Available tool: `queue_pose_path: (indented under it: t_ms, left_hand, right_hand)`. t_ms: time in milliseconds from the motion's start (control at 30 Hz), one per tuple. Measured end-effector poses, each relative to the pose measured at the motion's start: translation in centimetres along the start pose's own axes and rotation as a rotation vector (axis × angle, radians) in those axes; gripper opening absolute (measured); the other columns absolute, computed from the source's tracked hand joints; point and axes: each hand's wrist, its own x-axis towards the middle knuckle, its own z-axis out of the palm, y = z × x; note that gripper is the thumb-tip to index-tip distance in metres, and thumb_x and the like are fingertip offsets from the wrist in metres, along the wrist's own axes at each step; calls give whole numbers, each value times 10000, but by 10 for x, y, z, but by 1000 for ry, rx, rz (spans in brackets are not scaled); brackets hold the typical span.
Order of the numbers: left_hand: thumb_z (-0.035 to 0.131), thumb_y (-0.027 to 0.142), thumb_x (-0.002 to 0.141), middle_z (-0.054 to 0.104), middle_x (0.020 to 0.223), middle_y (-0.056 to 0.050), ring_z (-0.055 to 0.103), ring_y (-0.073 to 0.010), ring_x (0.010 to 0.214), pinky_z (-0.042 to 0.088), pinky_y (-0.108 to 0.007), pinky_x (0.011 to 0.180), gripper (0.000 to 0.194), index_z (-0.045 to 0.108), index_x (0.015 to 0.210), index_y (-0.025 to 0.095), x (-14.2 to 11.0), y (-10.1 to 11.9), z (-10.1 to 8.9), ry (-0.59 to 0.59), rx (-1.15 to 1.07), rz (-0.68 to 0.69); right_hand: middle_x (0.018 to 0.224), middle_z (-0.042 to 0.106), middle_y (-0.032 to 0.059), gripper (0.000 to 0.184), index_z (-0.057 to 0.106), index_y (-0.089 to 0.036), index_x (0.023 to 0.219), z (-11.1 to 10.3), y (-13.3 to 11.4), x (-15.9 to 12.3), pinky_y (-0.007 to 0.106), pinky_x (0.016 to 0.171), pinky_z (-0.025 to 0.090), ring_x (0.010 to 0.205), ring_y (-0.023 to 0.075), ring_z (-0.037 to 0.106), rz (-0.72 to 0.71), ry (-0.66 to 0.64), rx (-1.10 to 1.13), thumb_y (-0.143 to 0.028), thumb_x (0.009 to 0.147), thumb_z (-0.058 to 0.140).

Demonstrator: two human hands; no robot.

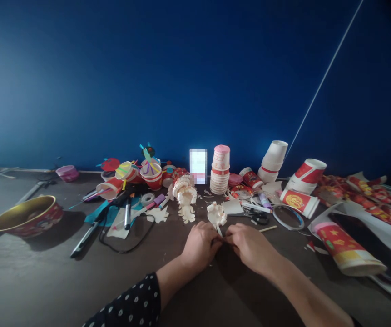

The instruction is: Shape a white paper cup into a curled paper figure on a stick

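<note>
A curled, cut white paper piece [216,212] stands just beyond my fingertips, and a narrow white strip runs down from it towards my left hand [200,245]. The fingers of that hand are closed around the strip's lower end. My right hand [249,247] is closed in a pinch right beside it, the two sets of fingertips almost meeting. Whatever the right fingers grip is hidden by the hand. Behind and to the left lies a larger fringed white paper shape [185,195] with layered, curled edges.
Scissors [258,218], a roll of tape [288,217] and an upright paper-cup stack [220,170] lie beyond my hands. Left are a gold-lined bowl [28,215], a utility knife [86,240] and a marker [127,213]. A red paper cup [347,247] rests beside a phone [379,247] at right.
</note>
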Motion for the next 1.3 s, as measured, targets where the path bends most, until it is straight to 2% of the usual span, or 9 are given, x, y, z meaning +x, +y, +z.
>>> queue_pose_path:
  t_ms: [233,500,867,933,1033,1133,1300]
  left_hand:
    - [599,140,732,612,732,-25,515,-168,750,380,-260,686,104,646,645,172,2,3,-1,-26,60,-1]
    - [557,113,710,602,741,-35,510,-174,777,395,-261,715,88,610,654,156,3,2,3,-38,17,40]
    - [502,122,743,599,768,-44,503,-179,789,391,-273,728,120,600,683,158,1,2,-1,-83,67,24]
    - [553,145,706,604,789,-40,505,-187,802,390,-281,733,66,606,739,163,-1,2,-4,-70,52,5]
    - [588,145,663,608,816,-42,508,-192,805,390,-286,735,113,608,773,164,-3,2,-5,-63,37,-43]
    - [546,136,708,600,791,-47,511,-186,799,389,-284,744,70,611,719,161,-3,3,-4,-75,57,-47]
    - [507,124,742,591,786,-51,504,-178,780,390,-282,739,114,607,699,156,-1,6,-4,-76,106,-30]
  right_hand:
    - [867,658,42,292,717,-231,822,5,2,2,255,721,358,840,173,531,42,30,46,-113,792,452]
    - [831,645,19,212,690,-218,802,13,15,2,237,710,373,817,154,559,90,192,230,-114,764,509]
    - [886,638,50,235,652,-202,839,12,-6,6,222,685,358,831,156,581,155,86,124,-155,832,422]
    - [869,635,51,241,644,-195,836,11,-7,6,218,662,350,806,149,580,148,85,104,-138,829,410]
    - [825,626,48,236,629,-185,808,11,-9,6,221,631,337,762,142,572,139,107,75,-122,824,402]
    - [821,620,45,231,620,-182,795,12,-8,7,224,632,334,758,141,564,127,120,60,-124,827,399]
    - [873,622,48,255,607,-185,810,15,-6,8,224,674,342,805,142,560,105,117,48,-86,820,372]
